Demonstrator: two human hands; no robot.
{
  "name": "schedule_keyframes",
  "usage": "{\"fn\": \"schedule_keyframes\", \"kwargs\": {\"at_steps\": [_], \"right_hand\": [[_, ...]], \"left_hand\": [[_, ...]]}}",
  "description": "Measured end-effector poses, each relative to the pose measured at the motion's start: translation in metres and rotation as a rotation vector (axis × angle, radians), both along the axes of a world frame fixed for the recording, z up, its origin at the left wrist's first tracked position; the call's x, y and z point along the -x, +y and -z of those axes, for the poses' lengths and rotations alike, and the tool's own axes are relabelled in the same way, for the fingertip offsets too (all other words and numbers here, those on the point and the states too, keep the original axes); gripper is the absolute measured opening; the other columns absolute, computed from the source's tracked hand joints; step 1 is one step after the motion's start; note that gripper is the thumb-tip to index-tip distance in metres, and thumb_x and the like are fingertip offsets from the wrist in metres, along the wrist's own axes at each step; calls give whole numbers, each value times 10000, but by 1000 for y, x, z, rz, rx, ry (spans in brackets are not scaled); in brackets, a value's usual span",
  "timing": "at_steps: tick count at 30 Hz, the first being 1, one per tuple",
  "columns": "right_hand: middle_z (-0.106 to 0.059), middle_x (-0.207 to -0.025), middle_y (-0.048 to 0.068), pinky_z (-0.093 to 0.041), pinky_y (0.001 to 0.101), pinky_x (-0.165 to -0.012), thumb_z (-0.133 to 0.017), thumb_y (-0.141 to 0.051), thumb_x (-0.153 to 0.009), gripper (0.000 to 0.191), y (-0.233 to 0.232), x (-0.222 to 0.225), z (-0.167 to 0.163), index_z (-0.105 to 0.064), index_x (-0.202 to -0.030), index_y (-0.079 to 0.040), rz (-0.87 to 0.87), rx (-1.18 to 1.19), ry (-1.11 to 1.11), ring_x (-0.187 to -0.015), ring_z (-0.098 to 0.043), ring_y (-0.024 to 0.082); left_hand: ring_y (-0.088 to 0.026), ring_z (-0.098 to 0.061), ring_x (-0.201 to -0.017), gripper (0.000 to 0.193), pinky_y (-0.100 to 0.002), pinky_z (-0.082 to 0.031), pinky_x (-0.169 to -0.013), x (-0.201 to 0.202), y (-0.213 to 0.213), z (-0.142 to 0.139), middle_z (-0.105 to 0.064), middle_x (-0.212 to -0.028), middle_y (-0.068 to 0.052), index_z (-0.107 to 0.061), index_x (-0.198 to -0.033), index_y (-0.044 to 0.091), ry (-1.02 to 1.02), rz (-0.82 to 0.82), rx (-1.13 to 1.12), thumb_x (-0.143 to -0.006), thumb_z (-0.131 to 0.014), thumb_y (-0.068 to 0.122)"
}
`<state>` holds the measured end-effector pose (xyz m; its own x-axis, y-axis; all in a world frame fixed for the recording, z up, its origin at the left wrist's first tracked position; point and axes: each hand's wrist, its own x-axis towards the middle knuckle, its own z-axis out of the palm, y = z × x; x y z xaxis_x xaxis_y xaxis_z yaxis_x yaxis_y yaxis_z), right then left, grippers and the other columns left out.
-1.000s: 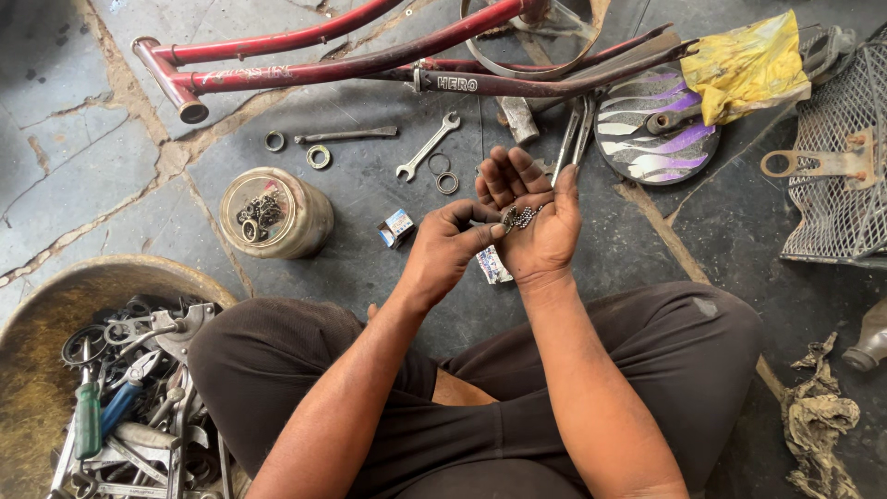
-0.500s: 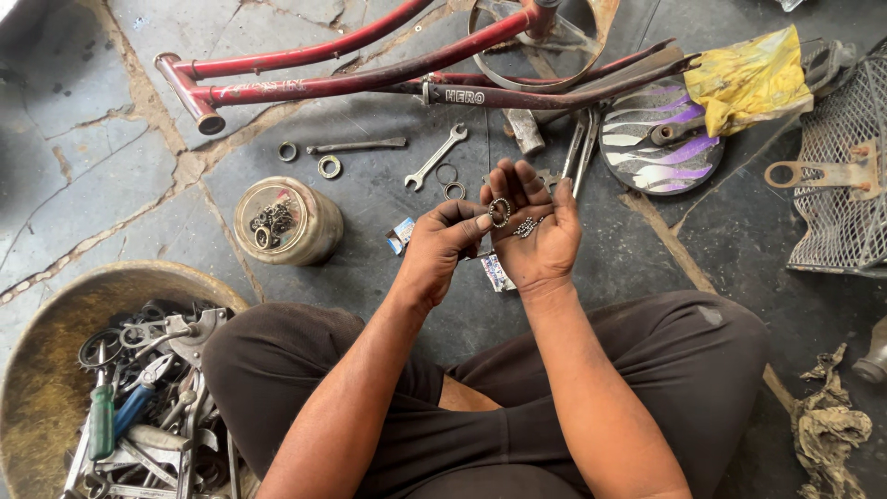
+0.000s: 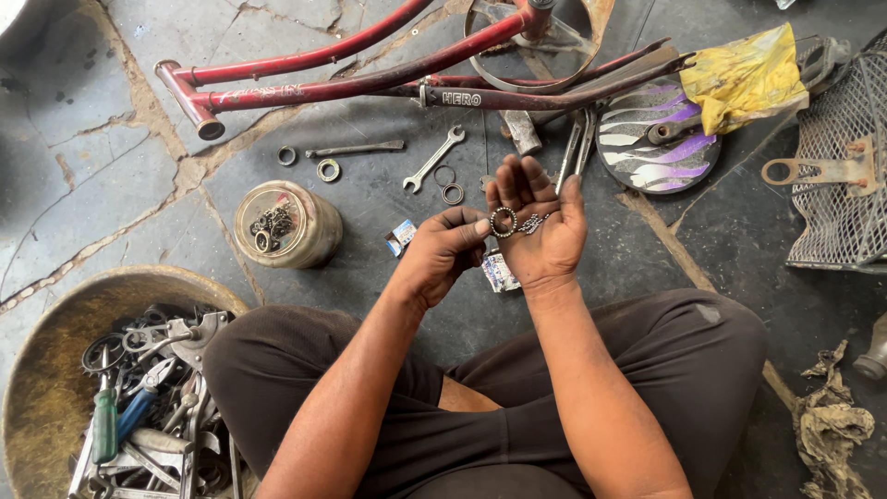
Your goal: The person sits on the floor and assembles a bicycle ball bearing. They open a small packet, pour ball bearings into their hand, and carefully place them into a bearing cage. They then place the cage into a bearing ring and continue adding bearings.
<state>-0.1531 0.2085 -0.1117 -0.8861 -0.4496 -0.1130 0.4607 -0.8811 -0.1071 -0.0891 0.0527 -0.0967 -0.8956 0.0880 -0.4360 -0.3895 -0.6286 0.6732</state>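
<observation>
My right hand (image 3: pixel 540 226) is held palm up in front of me, fingers spread, with small metal bearing pieces (image 3: pixel 531 223) lying on the palm. My left hand (image 3: pixel 443 249) reaches in from the left and pinches a small round bearing ring (image 3: pixel 503 222) at the edge of that palm. Both hands hover above the dark concrete floor, over a small packet (image 3: pixel 499 273). I sit cross-legged in dark trousers.
A red bicycle frame (image 3: pixel 370 79) lies across the top. A wrench (image 3: pixel 432 159), loose rings (image 3: pixel 328 170) and a rod lie beneath it. A jar of small parts (image 3: pixel 285 225) stands left. A basin of tools (image 3: pixel 46 370) sits lower left, a wire basket (image 3: pixel 841 166) right, a rag (image 3: pixel 832 430) lower right.
My left hand's fingers have picked up the ring from the right palm and now hold it at the palm's edge. The view has shifted slightly.
</observation>
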Motion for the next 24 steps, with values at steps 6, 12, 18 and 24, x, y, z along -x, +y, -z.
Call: {"fn": "schedule_keyframes", "kwargs": {"at_steps": [6, 12, 18, 24], "right_hand": [[-692, -1366, 154, -482, 459, -1204, -460, -514, -1090, 586, 34, 22, -3, -705, -1254, -7, 106, 40, -3, -1313, -652, 272], [-691, -1352, 95, -472, 410, -1204, -510, -527, -1065, 555, 57, 32, 1, -705, -1290, -59, 119, 5, 49, -1283, -652, 203], [-684, -1394, 97, -476, 413, -1206, -507, -540, -1066, 563, 55, 32, 2, -697, -1284, -57, 126, 5, 41, -1290, -651, 203], [-686, -1346, 97, -479, 406, -1202, -490, -550, -1073, 580, 56, 31, 1, -695, -1294, -55, 125, 20, 56, -1285, -653, 204]], "left_hand": [[-117, -594, -656, 169, -278, -514, -605, 10, -33, 25, -683, -854, -23, -680, -1030, 50, 42, -198, -64, -913, -757, 146], [-82, -499, -531, 147, -263, -350, -437, 17, -18, 74, -696, -760, -21, -721, -927, 45, -266, -163, 345, -862, -784, 160], [-92, -494, -520, 139, -271, -345, -428, 14, -16, 88, -707, -747, -28, -729, -882, 36, -371, -82, 518, -859, -786, 161], [-112, -508, -494, 145, -292, -349, -421, 13, -13, 88, -663, -693, -57, -728, -886, -15, -366, -57, 577, -873, -782, 119]]}}
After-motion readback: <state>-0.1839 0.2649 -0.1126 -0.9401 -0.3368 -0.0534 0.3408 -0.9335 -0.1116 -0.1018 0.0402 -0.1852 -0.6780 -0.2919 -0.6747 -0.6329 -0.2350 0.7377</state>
